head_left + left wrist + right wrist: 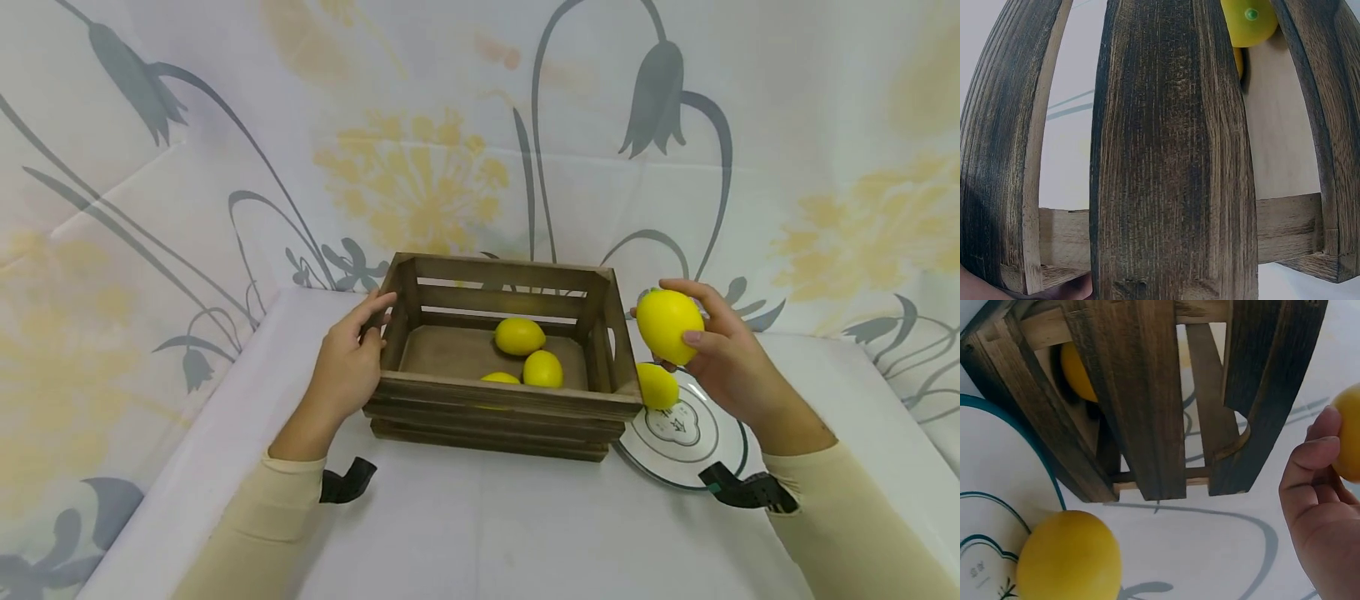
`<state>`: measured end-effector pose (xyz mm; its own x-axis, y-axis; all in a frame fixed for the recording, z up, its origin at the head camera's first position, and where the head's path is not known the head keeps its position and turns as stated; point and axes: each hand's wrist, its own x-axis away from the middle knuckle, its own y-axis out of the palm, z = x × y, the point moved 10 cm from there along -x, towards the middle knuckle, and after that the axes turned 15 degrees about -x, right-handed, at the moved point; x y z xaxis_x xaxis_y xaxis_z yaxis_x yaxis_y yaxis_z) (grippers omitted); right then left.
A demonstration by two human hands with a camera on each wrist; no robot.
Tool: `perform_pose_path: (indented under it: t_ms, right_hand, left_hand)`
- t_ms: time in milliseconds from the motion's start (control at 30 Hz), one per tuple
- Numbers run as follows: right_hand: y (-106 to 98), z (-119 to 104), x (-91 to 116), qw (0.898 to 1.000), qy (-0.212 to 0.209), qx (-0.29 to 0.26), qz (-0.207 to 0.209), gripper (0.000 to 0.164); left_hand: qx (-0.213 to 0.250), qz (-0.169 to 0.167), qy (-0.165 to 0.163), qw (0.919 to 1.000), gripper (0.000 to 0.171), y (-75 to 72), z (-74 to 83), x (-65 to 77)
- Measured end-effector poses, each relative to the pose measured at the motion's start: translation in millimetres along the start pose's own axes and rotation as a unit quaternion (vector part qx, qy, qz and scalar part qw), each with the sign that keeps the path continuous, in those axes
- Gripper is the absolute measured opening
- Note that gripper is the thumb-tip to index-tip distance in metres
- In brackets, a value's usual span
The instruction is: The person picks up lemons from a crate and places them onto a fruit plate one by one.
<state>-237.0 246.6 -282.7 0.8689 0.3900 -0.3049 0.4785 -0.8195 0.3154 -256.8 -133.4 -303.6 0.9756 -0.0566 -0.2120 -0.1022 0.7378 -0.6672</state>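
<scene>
A slatted wooden crate (495, 408) stands in the middle of the table, with three yellow lemons (520, 336) on its floor towards the right. My left hand (343, 371) grips the crate's left end near the top edge, thumb and forefinger at the rim. Just outside the right end, my right hand (729, 360) holds another lemon (667, 323) between thumb and fingers, raised above a plate. One lemon (1069, 559) lies on that plate (712, 454), close beside the crate; the crate's corner partly overlaps the plate in the head view.
The white tabletop (450, 525) runs in front of the crate. Behind it hangs a floral cloth (450, 100), close to the crate's back. Dark straps (348, 482) stick out at both wrists.
</scene>
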Motion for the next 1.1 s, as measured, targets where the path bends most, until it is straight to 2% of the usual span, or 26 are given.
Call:
perform_pose_path:
  t_ms: [200,500,733,1100]
  right_hand:
    - [-4,6,12,0.999,-0.026,-0.018,-0.013,0.057]
    - [-11,18,24,1.0,-0.009,-0.006,-0.004,0.057]
    - [-14,18,29,1.0,-0.017,-0.012,-0.012,0.058]
    - [-33,16,37,0.999,-0.038,0.017,0.016,0.053]
  left_hand:
    - [0.004,0.003,0.01,0.9999,0.051,0.9,2.5,-1.9]
    - [0.003,-0.002,0.007,1.0,0.051,4.1,2.9,-1.5]
    - [-0.013,0.001,0.008,0.9999,0.051,3.2,1.5,-1.8]
    - [-0.013,-0.009,0.0,0.9999,0.051,1.8,-0.6,2.0]
